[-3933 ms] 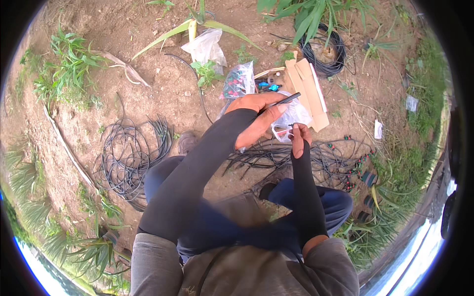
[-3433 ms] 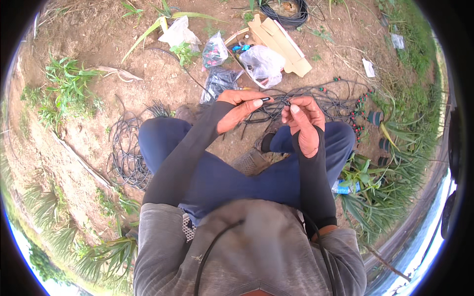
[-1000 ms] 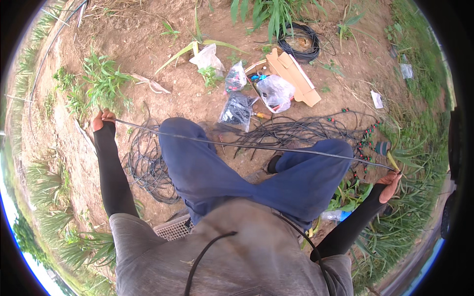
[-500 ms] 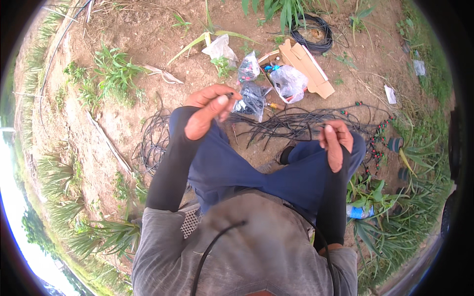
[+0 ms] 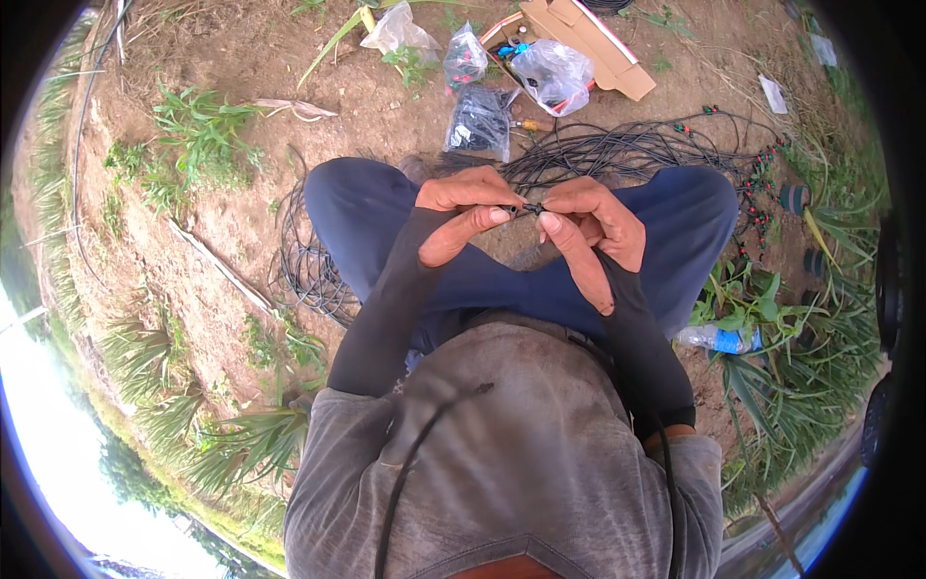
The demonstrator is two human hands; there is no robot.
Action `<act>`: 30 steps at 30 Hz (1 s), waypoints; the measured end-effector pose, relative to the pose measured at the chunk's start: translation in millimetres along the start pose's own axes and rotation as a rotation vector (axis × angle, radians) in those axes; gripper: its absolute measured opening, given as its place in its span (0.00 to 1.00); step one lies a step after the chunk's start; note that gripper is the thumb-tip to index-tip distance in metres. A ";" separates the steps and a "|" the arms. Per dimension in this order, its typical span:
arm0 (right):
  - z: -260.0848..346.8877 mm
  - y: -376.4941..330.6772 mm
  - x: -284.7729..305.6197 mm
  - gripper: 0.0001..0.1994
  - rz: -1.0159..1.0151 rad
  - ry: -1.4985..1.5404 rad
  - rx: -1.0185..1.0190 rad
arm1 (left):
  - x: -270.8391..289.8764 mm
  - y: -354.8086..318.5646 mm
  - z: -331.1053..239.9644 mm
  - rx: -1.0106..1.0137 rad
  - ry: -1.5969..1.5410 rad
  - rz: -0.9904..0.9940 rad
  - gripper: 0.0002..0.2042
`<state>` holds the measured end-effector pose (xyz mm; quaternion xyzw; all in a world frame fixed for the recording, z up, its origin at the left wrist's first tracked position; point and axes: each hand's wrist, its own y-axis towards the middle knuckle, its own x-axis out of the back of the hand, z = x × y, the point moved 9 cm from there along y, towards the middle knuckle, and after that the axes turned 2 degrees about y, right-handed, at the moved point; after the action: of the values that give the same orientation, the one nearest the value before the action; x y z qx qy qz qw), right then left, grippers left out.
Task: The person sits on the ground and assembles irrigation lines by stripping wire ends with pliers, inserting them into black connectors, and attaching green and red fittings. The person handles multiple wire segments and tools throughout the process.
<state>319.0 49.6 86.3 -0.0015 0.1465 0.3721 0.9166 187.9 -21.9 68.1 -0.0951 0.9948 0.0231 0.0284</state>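
My left hand [image 5: 470, 214] and my right hand [image 5: 600, 224] meet in front of my lap, thumbs and forefingers pinched on a small black fitting [image 5: 531, 208]. The fitting bridges the gap between the fingertips of both hands. Its exact shape is partly covered by the fingers. Just beyond the hands, thin black tubing [image 5: 617, 150] lies in loose loops on the soil. A clear plastic bag of black parts [image 5: 479, 125] rests close by, with a tool's yellow handle [image 5: 531, 125] beside it.
An open cardboard box [image 5: 610, 50] holds a clear plastic bag [image 5: 555, 72]; another bag with red parts [image 5: 465, 63] lies left of it. Red-and-green small fittings [image 5: 757, 203] trail at the right. More tubing [image 5: 313, 261] coils by my left knee. A plastic bottle [image 5: 719, 338] lies among plants.
Both hands have come together from well apart. The small black piece that was up in the left fingers is now between both hands. The view has shifted, with the ground items higher.
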 end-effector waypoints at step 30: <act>-12.5 -3.9 -1.1 0.04 0.211 -0.395 0.026 | -3.2 -9.6 9.7 -0.054 0.229 -0.009 0.06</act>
<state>317.6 44.6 74.2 0.0987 -0.0319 0.4572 0.8833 193.5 -30.2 58.3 -0.1022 0.9901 0.0387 -0.0880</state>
